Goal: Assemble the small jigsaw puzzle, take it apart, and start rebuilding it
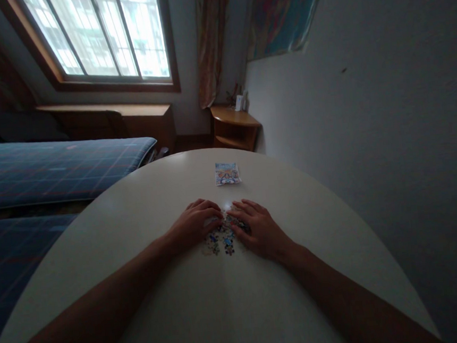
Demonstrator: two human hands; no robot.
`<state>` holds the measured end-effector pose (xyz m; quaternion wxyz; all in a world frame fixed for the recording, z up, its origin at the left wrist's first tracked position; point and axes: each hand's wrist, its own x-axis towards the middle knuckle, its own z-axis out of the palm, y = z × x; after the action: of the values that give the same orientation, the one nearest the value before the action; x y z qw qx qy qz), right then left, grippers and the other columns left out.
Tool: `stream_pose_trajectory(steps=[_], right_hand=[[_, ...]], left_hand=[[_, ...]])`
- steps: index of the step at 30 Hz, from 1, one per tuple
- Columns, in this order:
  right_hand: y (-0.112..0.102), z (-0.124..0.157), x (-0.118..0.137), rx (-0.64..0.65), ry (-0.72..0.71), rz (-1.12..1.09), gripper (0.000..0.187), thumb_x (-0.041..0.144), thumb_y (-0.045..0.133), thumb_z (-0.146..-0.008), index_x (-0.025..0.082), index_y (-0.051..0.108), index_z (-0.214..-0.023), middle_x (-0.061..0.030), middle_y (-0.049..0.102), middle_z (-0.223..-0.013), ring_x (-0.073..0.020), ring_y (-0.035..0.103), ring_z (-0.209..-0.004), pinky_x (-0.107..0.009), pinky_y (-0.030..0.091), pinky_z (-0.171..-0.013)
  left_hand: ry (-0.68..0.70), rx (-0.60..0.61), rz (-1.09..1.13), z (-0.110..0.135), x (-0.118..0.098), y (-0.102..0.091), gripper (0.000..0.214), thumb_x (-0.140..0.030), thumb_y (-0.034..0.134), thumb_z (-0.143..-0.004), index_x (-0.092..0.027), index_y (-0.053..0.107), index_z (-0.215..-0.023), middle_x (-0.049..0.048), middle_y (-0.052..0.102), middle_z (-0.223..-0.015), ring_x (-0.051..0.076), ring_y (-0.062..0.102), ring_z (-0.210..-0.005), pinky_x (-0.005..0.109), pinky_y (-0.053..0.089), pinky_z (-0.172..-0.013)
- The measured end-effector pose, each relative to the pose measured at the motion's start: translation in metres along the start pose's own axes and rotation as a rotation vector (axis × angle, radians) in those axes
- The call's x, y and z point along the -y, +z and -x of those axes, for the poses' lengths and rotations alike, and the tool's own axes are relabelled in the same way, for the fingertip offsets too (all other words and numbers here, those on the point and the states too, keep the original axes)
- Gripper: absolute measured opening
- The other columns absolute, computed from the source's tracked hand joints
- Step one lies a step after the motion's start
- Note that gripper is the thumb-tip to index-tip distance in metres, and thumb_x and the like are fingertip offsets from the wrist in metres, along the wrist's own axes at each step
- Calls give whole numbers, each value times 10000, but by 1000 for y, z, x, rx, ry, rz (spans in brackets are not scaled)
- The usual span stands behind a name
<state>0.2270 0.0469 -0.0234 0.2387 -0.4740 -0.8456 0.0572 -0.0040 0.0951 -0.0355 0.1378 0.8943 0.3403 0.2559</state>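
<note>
A pile of small jigsaw puzzle pieces lies on the white round table. My left hand rests over the left side of the pile, its fingers stretched out and touching pieces. From the right, my right hand lies on the other side of the pile with its fingers apart. Some pieces are hidden under both hands. Beyond the hands, a small printed picture sheet lies flat on the tabletop.
To the left of the table is a bed with a blue plaid cover. A wooden corner stand stands behind the table, and a grey wall runs along the right. A window is at the back.
</note>
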Motion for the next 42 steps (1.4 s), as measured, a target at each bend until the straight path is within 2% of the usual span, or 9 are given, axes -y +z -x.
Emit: stream_pose_trajectory(steps=[3, 10, 18, 20, 23, 25, 30, 35, 42], right_hand=[[1, 1, -1, 71, -10, 22, 415, 356, 565, -933, 252, 597, -1334, -81, 537, -1442, -317, 384, -1393, -555, 320, -1132], [2, 2, -1, 29, -2, 9, 360, 360, 565, -938, 248, 642, -1271, -99, 564, -1409, -308, 413, -1377, -548, 347, -1127], [2, 2, -1, 68, 3, -11, 385, 371, 594, -919, 247, 630, -1282, -96, 561, -1407, -303, 392, -1388, -527, 346, -1131], [1, 2, -1, 68, 1, -22, 377, 365, 592, -921, 246, 630, -1277, -96, 566, -1400, -300, 403, -1379, -524, 347, -1130], [0, 2, 0, 62, -16, -33, 370, 358, 591, -923, 247, 621, -1275, -98, 571, -1390, -296, 403, -1377, -524, 344, -1131], [0, 2, 1, 57, -21, -35, 357, 350, 598, -916, 236, 619, -1254, -102, 564, -1396, -295, 392, -1383, -525, 334, -1137], [-1, 4, 2, 47, -66, -39, 238, 328, 611, -906, 227, 649, -1117, -88, 540, -1428, -296, 362, -1406, -522, 322, -1141], [-3, 5, 2, 79, -103, -77, 262, 324, 596, -921, 251, 649, -1167, -44, 622, -1341, -282, 359, -1407, -521, 300, -1149], [-1, 4, 0, 81, -116, -88, 279, 296, 593, -918, 238, 642, -1187, -36, 628, -1331, -267, 375, -1396, -489, 299, -1161]], left_hand=[[12, -7, -17, -1, 0, 1, 191, -306, 533, -973, -254, 711, -1021, 36, 688, -1106, 205, 580, -1067, 385, 425, -1000], [-108, -141, -99, -2, 1, 0, 200, -253, 482, -968, -204, 673, -935, 58, 701, -1023, 211, 605, -969, 385, 465, -934], [-255, -223, -190, 1, 5, 2, 92, -248, 584, -874, -206, 663, -848, 63, 696, -991, 255, 593, -964, 442, 466, -941], [-236, -220, -171, 1, 4, 2, 110, -238, 584, -878, -210, 676, -933, 62, 696, -1044, 256, 590, -1015, 438, 465, -963], [-106, -157, -110, 1, 1, 1, 244, -245, 537, -931, -233, 663, -1139, 55, 671, -1208, 245, 567, -1138, 435, 443, -1022], [-25, -95, -84, 1, 0, 1, 277, -253, 503, -962, -248, 649, -1197, 45, 654, -1271, 234, 556, -1179, 435, 430, -1048], [4, -42, -70, 1, -2, 2, 226, -246, 490, -978, -227, 670, -1114, 42, 677, -1250, 221, 569, -1184, 425, 435, -1053], [41, -57, -95, 1, -1, 3, 204, -229, 504, -971, -225, 689, -1056, 34, 692, -1222, 223, 594, -1137, 426, 457, -1017], [71, -54, -70, -1, -1, 1, 230, -189, 483, -978, -217, 708, -1020, 47, 709, -1106, 196, 638, -1012, 392, 477, -965]])
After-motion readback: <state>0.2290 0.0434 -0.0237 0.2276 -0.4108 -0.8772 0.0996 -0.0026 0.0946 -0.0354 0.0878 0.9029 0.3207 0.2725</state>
